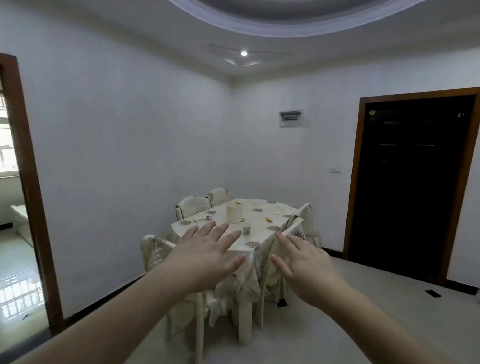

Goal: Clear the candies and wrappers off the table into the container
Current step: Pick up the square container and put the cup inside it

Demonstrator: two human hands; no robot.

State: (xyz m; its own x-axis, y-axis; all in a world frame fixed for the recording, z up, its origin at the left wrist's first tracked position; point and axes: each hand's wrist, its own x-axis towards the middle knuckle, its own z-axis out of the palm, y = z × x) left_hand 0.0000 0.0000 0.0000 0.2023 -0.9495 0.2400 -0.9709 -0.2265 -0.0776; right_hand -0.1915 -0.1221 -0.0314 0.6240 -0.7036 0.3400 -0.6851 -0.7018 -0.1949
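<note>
White-walled room (141, 139) seen from standing height, pale tiled floor (365, 311) below. Dark doorway (412, 186) with brown wooden frame set in the right wall; open doorway (21, 188) with brown frame at far left, a bright window seen through it. Table (259, 218) placed in the far corner, covered by a cream cloth with floral patches, the cloth draped low at the near end. Cream padded chairs (193, 207) ranged around the table on both sides and at the near end.

Both arms are stretched forward toward the table, well apart from it. Left hand (205, 260) held palm down, fingers spread wide, nothing gripped. Right hand (304, 264) also palm down, fingers extended and apart, nothing gripped.

On the table: tall cream cylindrical container (234, 213) stood upright near the middle. Small white jar (246, 228) stood just in front of it, nearer the camera. Yellow candy (269, 219) lying to the right of the container, apart from it. Another yellow piece (237, 202) at the far edge behind the container. Small wrappers (210, 212) lying on the left side of the cloth; details too small to tell. Small grey box (291, 119) mounted on the back wall above.
</note>
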